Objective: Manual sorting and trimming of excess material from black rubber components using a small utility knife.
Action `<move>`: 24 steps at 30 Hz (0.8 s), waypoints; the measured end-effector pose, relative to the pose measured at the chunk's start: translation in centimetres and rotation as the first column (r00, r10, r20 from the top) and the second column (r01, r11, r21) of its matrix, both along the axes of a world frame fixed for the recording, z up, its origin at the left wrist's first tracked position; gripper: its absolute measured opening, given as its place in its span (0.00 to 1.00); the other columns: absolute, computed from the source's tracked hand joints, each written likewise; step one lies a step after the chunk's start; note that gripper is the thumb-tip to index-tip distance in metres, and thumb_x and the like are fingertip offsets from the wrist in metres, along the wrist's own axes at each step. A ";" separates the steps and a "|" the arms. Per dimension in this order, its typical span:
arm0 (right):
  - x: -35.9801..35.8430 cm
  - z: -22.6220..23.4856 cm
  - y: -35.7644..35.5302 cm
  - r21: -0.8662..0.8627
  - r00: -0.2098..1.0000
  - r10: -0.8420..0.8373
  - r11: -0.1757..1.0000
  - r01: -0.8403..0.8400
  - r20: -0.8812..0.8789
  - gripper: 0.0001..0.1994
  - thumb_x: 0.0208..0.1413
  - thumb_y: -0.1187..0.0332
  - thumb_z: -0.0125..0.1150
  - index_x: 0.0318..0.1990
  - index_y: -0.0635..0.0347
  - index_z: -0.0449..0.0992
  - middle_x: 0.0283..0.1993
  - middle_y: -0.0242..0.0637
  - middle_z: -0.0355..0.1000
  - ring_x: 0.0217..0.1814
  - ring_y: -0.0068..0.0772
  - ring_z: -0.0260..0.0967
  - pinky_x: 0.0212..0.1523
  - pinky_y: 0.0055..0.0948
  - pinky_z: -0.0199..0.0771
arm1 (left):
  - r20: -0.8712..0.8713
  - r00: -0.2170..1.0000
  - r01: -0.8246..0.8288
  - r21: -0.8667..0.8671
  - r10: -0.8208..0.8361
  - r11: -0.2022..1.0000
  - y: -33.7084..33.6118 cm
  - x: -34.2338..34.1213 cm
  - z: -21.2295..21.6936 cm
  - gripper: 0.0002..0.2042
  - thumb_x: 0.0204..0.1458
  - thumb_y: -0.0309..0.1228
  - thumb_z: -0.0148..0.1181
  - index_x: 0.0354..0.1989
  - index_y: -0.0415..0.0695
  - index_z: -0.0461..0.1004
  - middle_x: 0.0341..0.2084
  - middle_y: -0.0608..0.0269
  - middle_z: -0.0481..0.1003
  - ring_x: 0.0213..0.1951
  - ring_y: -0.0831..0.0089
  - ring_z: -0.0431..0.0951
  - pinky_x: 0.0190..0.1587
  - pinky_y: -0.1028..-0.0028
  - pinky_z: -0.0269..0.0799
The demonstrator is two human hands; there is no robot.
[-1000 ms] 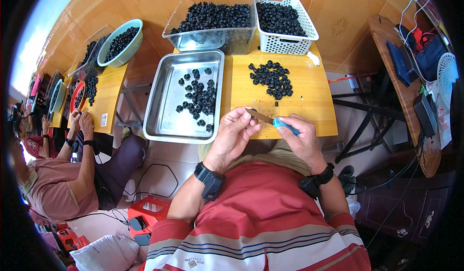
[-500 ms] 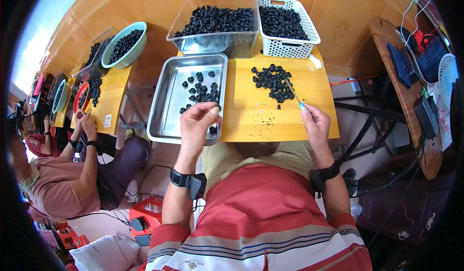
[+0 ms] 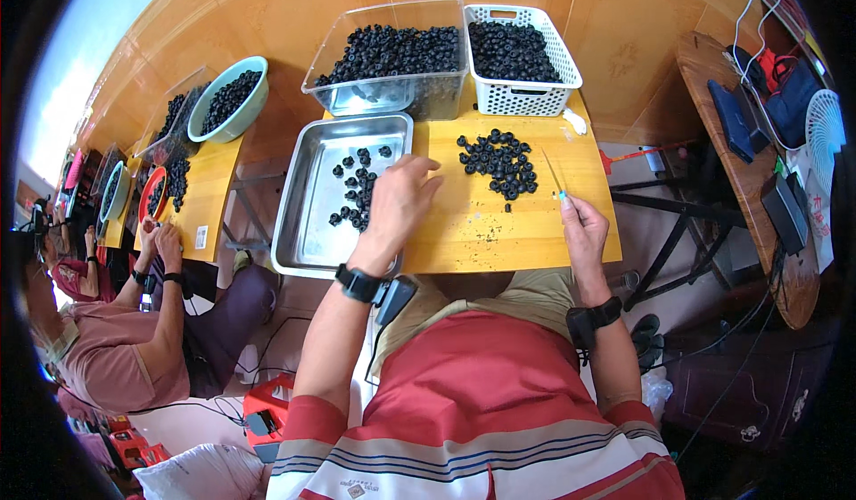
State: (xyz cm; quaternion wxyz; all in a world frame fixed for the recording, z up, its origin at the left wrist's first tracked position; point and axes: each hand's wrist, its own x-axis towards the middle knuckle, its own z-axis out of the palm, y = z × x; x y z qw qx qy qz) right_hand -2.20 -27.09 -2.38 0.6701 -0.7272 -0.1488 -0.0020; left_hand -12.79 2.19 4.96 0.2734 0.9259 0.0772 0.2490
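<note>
One steel tray, one clear tub, one white basket and one teal bowl are sitting here, two people working.

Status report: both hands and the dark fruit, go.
Left hand open, over the steel tray edge. Right hand pinching a thin pick. Fruit pile between them, nothing blocking.

head-worn fisheye, looking down, table near
</note>
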 end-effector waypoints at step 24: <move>-0.6 0.4 -0.3 0.015 0.998 0.032 0.999 -0.033 0.057 0.16 0.64 0.63 0.64 0.46 0.72 0.80 0.33 0.28 0.76 0.35 0.15 0.67 0.37 0.20 0.70 | -0.293 0.953 0.131 0.185 -0.072 0.974 -0.5 7.5 -2.8 0.09 0.54 0.28 0.60 0.42 0.42 0.80 0.38 0.46 0.78 0.41 0.45 0.79 0.44 0.54 0.75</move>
